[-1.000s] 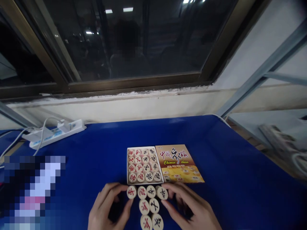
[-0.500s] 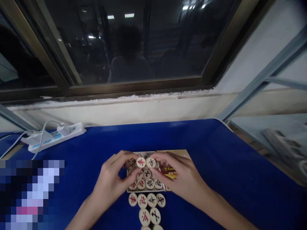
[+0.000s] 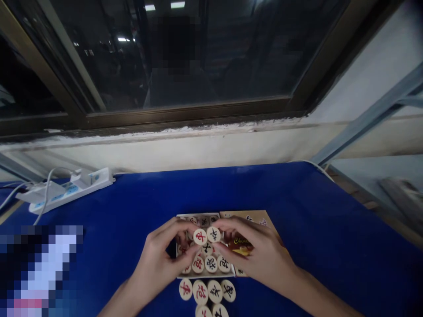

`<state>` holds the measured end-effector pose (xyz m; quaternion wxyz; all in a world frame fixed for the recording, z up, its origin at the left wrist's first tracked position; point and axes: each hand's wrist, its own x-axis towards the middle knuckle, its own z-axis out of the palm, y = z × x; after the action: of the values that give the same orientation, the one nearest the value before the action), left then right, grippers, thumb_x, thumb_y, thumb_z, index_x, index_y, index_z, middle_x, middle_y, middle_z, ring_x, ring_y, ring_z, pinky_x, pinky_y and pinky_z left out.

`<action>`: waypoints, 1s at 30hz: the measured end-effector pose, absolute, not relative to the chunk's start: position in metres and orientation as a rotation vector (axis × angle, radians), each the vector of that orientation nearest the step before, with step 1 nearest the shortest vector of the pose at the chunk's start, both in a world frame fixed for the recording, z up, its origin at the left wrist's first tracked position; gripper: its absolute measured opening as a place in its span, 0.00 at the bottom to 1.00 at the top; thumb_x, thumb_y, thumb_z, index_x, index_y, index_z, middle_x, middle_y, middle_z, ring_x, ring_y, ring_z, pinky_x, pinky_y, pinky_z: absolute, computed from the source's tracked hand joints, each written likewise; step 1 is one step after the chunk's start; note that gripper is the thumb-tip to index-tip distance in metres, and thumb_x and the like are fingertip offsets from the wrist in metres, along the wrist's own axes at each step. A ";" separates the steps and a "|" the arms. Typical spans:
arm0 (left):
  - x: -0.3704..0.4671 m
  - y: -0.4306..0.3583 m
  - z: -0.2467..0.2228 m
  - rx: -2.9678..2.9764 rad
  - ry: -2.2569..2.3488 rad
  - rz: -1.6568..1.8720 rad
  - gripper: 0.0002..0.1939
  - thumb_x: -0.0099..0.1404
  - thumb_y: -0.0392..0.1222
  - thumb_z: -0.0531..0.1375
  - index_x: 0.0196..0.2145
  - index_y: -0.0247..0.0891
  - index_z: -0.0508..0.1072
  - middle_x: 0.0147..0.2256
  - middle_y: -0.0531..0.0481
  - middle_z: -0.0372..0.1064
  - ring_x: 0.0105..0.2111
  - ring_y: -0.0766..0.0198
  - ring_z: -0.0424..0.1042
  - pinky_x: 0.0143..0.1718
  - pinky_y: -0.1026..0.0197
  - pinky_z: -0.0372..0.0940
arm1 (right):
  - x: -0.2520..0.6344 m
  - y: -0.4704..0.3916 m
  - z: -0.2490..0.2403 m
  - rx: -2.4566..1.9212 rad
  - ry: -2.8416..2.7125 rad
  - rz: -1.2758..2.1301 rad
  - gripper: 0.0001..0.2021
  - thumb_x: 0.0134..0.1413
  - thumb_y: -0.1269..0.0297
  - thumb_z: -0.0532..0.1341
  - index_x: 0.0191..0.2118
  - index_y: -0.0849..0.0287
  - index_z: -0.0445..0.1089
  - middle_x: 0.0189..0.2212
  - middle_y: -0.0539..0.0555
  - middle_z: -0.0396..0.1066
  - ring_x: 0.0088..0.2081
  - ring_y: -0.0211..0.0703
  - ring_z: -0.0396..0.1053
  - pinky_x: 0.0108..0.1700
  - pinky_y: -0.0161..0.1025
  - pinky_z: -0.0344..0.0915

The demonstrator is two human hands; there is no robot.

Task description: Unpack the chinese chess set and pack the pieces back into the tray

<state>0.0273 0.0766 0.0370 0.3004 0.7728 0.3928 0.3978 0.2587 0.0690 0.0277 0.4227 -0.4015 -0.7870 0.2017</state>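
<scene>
Between thumb and fingers, my left hand (image 3: 172, 251) pinches a round Chinese chess piece (image 3: 200, 237) with a red character. My right hand (image 3: 251, 246) pinches another chess piece (image 3: 214, 234) with a black character. The two pieces are held side by side, edges touching or nearly so, above an open white box (image 3: 181, 276) with rows of chess pieces in it. In front of the box, more chess pieces (image 3: 200, 292) with red and black characters sit close together on the blue table, the lowest cut off by the frame.
A brown printed box lid (image 3: 261, 216) lies right of the box, partly under my right hand. A white power strip (image 3: 72, 189) with plugs and cables is at the back left of the blue table (image 3: 148, 189). Behind stand a wall and a dark window (image 3: 185, 88).
Both hands still hold the same two pieces side by side. The view has shifted, so the box, pieces and hands appear slightly lower and further right.
</scene>
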 end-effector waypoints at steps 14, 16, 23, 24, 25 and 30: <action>0.025 0.079 0.039 1.982 1.002 0.984 0.08 0.63 0.39 0.69 0.40 0.41 0.76 0.30 0.54 0.73 0.26 0.69 0.71 0.29 0.67 0.67 | 0.257 0.065 0.029 -0.990 -1.973 0.562 0.13 0.60 0.68 0.64 0.50 0.51 0.71 0.36 0.47 0.77 0.33 0.32 0.75 0.37 0.25 0.74; 0.025 0.078 0.040 1.984 0.989 0.981 0.09 0.62 0.39 0.69 0.40 0.41 0.76 0.30 0.55 0.72 0.26 0.69 0.70 0.29 0.68 0.67 | 0.256 0.064 0.030 -0.974 -1.963 0.567 0.12 0.59 0.69 0.64 0.49 0.51 0.71 0.35 0.46 0.77 0.32 0.31 0.75 0.37 0.25 0.73; 0.024 0.078 0.037 1.937 0.997 0.996 0.11 0.61 0.41 0.70 0.40 0.40 0.75 0.28 0.56 0.71 0.24 0.70 0.68 0.26 0.68 0.66 | 0.251 0.059 0.027 -0.950 -1.977 0.591 0.10 0.60 0.69 0.63 0.47 0.53 0.71 0.34 0.48 0.77 0.31 0.34 0.75 0.37 0.30 0.74; 0.024 0.078 0.037 1.925 1.000 0.982 0.11 0.60 0.42 0.71 0.39 0.40 0.75 0.27 0.56 0.71 0.24 0.70 0.67 0.26 0.69 0.65 | 0.251 0.059 0.027 -0.949 -1.974 0.594 0.10 0.60 0.68 0.63 0.47 0.53 0.71 0.35 0.48 0.78 0.32 0.35 0.76 0.37 0.31 0.75; 0.024 0.077 0.036 1.916 0.999 0.970 0.11 0.60 0.42 0.71 0.39 0.40 0.75 0.26 0.57 0.70 0.23 0.70 0.66 0.25 0.69 0.64 | 0.251 0.059 0.027 -0.947 -1.972 0.598 0.10 0.60 0.68 0.63 0.47 0.53 0.72 0.35 0.49 0.78 0.32 0.35 0.77 0.37 0.31 0.75; 0.025 0.074 0.033 1.899 1.006 0.945 0.12 0.60 0.46 0.70 0.38 0.40 0.74 0.24 0.57 0.68 0.22 0.70 0.63 0.23 0.68 0.61 | 0.252 0.060 0.027 -0.951 -1.990 0.615 0.10 0.61 0.67 0.61 0.48 0.53 0.72 0.38 0.51 0.79 0.34 0.37 0.78 0.37 0.33 0.76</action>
<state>0.0250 0.0737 0.0331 0.3865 0.7460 0.3953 0.3713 0.2522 0.0595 0.0273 0.4130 -0.3783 -0.7915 0.2447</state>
